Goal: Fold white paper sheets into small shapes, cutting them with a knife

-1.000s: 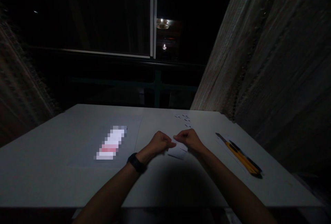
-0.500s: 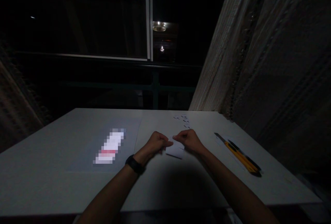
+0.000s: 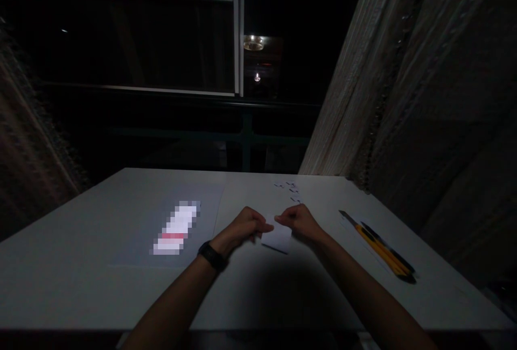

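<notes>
Between my two hands is a small piece of white paper (image 3: 278,238), its near edge showing as a dark line. My left hand (image 3: 252,224), with a black band on the wrist, pinches the paper's left side between thumb and fingers. On the upper right side, my right hand (image 3: 299,221) grips the same paper with thumb and bent fingers. Just beyond the hands, several small paper pieces with dark marks (image 3: 293,191) lie on the white table (image 3: 242,296).
A yellow utility knife (image 3: 382,250) lies at the right beside a black pen (image 3: 388,245), with a paper strip under them. At the left, a bright blurred-out screen (image 3: 177,226) rests on a large pale sheet (image 3: 133,250). Curtains (image 3: 343,86) hang beside the window.
The paper's near part now looks flatter, with fewer visible slits or folds on its right side. Both hands keep their hold. The whole view has shifted slightly.
</notes>
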Action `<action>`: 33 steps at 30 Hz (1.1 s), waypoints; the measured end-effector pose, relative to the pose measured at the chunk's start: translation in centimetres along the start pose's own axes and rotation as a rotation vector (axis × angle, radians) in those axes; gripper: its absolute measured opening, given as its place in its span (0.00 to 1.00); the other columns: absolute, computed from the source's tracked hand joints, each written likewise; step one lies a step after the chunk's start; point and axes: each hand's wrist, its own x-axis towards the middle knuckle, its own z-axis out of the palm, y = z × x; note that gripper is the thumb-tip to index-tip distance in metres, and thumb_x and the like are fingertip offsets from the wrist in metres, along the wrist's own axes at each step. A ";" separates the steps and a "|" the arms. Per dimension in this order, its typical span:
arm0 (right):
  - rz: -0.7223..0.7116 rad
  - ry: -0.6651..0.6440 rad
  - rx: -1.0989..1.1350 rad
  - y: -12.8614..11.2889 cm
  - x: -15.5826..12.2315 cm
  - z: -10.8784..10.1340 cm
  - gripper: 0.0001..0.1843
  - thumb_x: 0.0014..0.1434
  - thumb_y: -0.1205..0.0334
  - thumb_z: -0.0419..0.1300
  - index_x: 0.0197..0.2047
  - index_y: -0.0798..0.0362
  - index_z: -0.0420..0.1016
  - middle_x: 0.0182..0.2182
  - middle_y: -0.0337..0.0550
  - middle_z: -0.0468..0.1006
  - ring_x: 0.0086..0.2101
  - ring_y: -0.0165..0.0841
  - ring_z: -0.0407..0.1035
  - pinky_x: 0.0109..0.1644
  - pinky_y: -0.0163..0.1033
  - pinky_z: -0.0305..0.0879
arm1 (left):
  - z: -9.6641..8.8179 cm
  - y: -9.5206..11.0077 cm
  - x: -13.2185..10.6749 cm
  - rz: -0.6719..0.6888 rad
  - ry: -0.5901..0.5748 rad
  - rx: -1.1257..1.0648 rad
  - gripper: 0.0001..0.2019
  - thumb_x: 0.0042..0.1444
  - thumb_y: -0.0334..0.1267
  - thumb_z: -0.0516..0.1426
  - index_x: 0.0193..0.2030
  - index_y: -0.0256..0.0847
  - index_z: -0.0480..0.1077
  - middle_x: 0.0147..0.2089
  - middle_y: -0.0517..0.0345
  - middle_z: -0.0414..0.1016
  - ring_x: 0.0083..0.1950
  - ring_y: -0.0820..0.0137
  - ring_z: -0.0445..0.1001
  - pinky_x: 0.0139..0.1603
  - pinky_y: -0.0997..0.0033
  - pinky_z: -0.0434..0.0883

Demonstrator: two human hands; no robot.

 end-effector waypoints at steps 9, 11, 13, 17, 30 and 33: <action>0.004 -0.022 0.042 0.2 0.0 0.6 0.16 0.40 0.51 0.63 0.16 0.57 0.73 0.13 0.36 0.64 0.19 0.25 0.54 0.24 0.34 0.50 | 0.2 -0.3 -0.2 0.139 -0.042 0.111 0.24 0.44 0.57 0.56 0.15 0.37 0.59 0.14 0.66 0.55 0.17 0.79 0.53 0.17 0.76 0.50; 0.007 -0.020 0.058 0.0 0.0 0.5 0.17 0.39 0.50 0.63 0.15 0.57 0.71 0.12 0.35 0.63 0.18 0.25 0.54 0.24 0.33 0.50 | 0.5 -0.4 0.0 0.180 -0.011 0.139 0.25 0.49 0.58 0.51 0.16 0.37 0.60 0.14 0.65 0.55 0.17 0.78 0.53 0.18 0.76 0.49; 0.019 -0.018 0.079 -0.2 0.0 0.4 0.19 0.38 0.49 0.64 0.13 0.57 0.70 0.11 0.34 0.62 0.18 0.24 0.52 0.23 0.33 0.50 | 0.9 -0.6 0.3 0.226 0.036 0.167 0.25 0.51 0.57 0.50 0.17 0.37 0.61 0.16 0.64 0.56 0.19 0.77 0.54 0.20 0.75 0.50; 0.026 -0.013 0.120 -0.5 -0.1 0.4 0.20 0.36 0.48 0.66 0.13 0.57 0.69 0.11 0.33 0.60 0.18 0.23 0.51 0.23 0.33 0.49 | 1.4 -1.0 0.9 0.350 0.137 0.184 0.22 0.53 0.54 0.49 0.20 0.37 0.62 0.20 0.64 0.57 0.23 0.76 0.56 0.23 0.75 0.52; 0.019 -0.076 0.227 -0.3 -0.1 -0.1 0.19 0.41 0.49 0.65 0.16 0.58 0.73 0.14 0.38 0.69 0.19 0.26 0.58 0.25 0.34 0.53 | 0.3 -1.0 1.6 0.340 0.231 0.145 0.23 0.53 0.55 0.49 0.18 0.38 0.57 0.19 0.65 0.53 0.22 0.76 0.53 0.22 0.75 0.51; 0.022 -0.103 0.252 -0.5 -0.1 -0.3 0.18 0.42 0.50 0.65 0.17 0.58 0.73 0.15 0.41 0.72 0.19 0.27 0.62 0.27 0.35 0.56 | -0.1 -1.0 1.6 0.329 0.226 0.118 0.23 0.53 0.56 0.49 0.19 0.38 0.59 0.19 0.64 0.56 0.21 0.76 0.56 0.21 0.75 0.52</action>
